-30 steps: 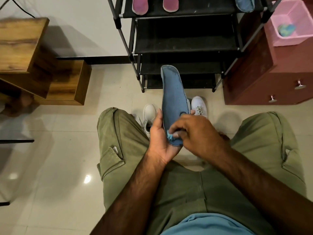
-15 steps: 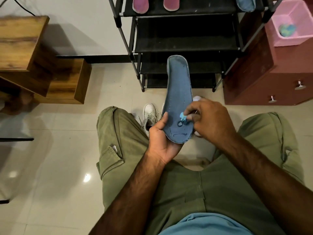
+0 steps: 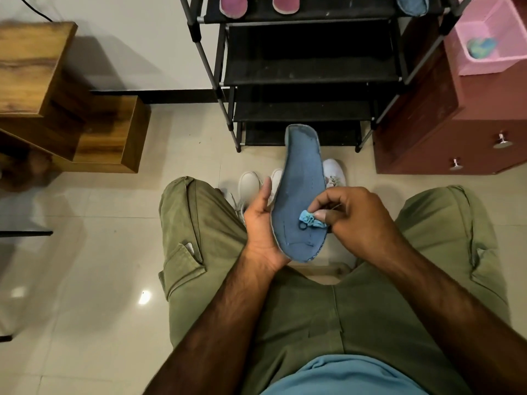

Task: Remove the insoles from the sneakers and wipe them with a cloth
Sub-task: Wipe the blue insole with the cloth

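Holding my long blue foam insole [image 3: 299, 192] in my left hand [image 3: 261, 223], my right hand [image 3: 356, 220] pinches a small light-blue cloth [image 3: 309, 219] against it, above the white sneakers [image 3: 249, 183].

on my remote feed, glossy pale floor tiles [image 3: 99, 252] catch a bright glare spot [image 3: 144, 297] toward the floor's left edge. a black tiered rack [image 3: 310, 69] stands against the white wall [image 3: 137, 38], between a stepped wooden unit [image 3: 108, 132] on its left and a reddish-brown cabinet [image 3: 456, 124] with two metal knobs [image 3: 502, 140] on its right.
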Tool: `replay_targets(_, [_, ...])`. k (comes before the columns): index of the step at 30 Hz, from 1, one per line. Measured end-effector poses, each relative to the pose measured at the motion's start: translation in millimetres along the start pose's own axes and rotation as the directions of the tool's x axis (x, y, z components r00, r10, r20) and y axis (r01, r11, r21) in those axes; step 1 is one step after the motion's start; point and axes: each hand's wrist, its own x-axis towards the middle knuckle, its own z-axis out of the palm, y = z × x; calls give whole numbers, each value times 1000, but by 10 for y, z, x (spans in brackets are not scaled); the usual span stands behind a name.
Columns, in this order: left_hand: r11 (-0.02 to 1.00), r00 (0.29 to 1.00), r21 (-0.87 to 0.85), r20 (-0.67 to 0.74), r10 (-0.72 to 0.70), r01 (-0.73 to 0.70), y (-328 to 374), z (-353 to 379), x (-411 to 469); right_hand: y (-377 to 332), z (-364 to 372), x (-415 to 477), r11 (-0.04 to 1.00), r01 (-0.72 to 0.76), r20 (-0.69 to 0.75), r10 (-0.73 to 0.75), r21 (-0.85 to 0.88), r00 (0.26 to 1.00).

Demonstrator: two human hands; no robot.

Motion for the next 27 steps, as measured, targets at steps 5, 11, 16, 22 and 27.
replay_targets(5, [995,997,-85,59,-42,47,6,-48,35,-88,224,-341,918,196,62,-186,-343,981])
replay_targets(11, [997,997,-69,57,-43,46,20,-104,52,-49,225,-407,900,333,80,-324,-282,943])
replay_targets(16, [995,1000,-94,20,-17,19,-2,-80,37,-228,312,-252,884,373,-3,-390,-280,921])
replay_targets(22, [993,999,-111,-7,48,-49,-58,-12,-35,-286,177,377,856,153,-146,-255,-493,956])
replay_targets(27, [995,1000,-102,-3,23,-24,3,-30,-36,-271,229,110,884,277,36,-285,-376,958])
